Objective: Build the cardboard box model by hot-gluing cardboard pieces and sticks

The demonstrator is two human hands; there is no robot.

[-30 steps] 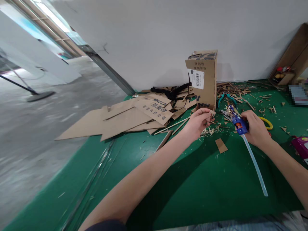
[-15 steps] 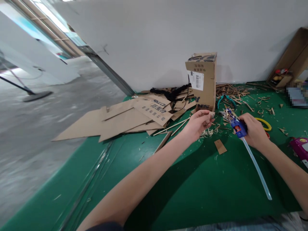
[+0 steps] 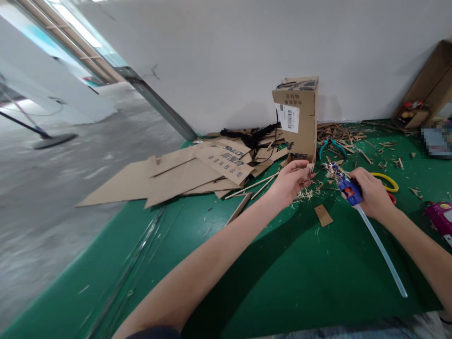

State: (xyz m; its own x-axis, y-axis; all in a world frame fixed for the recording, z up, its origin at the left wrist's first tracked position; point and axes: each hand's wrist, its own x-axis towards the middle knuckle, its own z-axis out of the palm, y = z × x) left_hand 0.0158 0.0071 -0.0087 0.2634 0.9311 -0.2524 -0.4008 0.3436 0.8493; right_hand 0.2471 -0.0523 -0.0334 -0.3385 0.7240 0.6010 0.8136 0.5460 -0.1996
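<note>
My left hand [image 3: 292,181] pinches a small cardboard piece [image 3: 310,167] between thumb and fingers, in front of the upright cardboard box [image 3: 300,125]. To its right, my right hand [image 3: 370,190] is wrapped round a blue glue gun [image 3: 349,189]. The gun's nozzle points up and left, toward the small piece but apart from it. From its back end a long translucent glue stick [image 3: 383,254] slants down to the right. Below the hands a small cardboard rectangle [image 3: 324,215] with a hole lies flat on the green table [image 3: 303,292].
Flat cardboard sheets [image 3: 180,181] and thin sticks lie to the left. Teal-handled pliers [image 3: 332,147] and cardboard scraps [image 3: 344,132] lie behind the hands. Yellow-handled scissors [image 3: 387,181] and a magenta tool [image 3: 439,216] are at the right.
The glue gun has tilted slightly in my right hand, and the glue stick's tail has swung a little right and down. My left hand and the small piece have barely moved.
</note>
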